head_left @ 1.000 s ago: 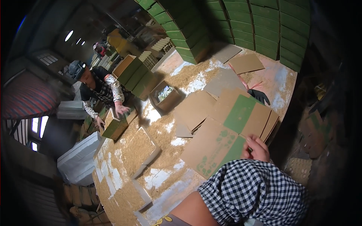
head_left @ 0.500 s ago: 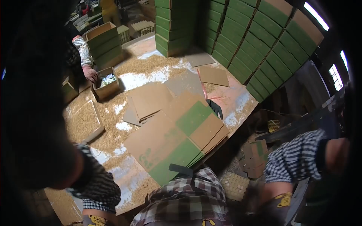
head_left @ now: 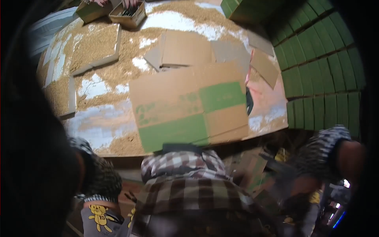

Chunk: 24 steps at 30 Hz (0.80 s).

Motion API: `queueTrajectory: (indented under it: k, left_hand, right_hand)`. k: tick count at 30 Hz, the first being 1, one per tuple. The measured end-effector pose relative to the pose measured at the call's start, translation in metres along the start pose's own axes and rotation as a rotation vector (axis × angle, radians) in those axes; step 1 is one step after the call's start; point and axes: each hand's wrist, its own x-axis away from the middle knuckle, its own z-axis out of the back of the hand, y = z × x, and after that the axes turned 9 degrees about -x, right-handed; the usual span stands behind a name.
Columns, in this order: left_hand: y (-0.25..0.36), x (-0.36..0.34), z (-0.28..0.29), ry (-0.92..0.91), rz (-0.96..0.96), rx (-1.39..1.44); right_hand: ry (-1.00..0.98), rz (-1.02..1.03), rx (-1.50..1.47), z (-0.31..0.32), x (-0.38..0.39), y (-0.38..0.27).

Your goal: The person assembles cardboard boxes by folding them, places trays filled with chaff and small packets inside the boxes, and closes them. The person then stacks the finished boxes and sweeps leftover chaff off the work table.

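Observation:
Both my arms, in checked sleeves, bend upward at either side of my body. My left hand (head_left: 79,173) is mostly lost in dark shadow at the lower left, its fingers hidden. My right hand (head_left: 347,162) is at the right rim, its fingers unseen. In front of me lies a layered pile of flat cardboard (head_left: 169,94), brown with green printed panels. A dark glove (head_left: 249,102) shows beside its right edge. More loose cardboard pieces (head_left: 185,47) lie behind the pile.
The table (head_left: 96,122) is strewn with grain-like husks. A shallow husk-covered tray (head_left: 116,45) lies left. At the back, a co-worker's hands (head_left: 129,3) reach into an open box (head_left: 134,19). Stacked green boxes (head_left: 316,75) line the right. Cardboard (head_left: 252,168) lies below the table's edge.
My right hand has left the cardboard pile and risen to the right rim. My left arm has come into view. The camera has turned, shifting the table and co-worker upward.

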Motion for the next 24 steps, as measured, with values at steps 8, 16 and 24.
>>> queueTrajectory:
  k: [8, 16, 24]
  left_hand:
    - [-0.149, 0.222, -0.135, -1.011, 0.696, -1.206]
    - [-0.151, 0.172, -0.157, -0.538, 0.668, -0.776]
    - [-0.188, 0.144, -0.261, -0.507, 0.271, -0.408]
  right_hand:
    - [1.008, 0.145, 0.135, 0.055, -0.166, 0.25]
    - [0.582, 0.306, -1.406, 0.07, -0.083, 0.207]
    - [-0.222, 0.528, -1.939, 0.003, -0.064, 0.147]
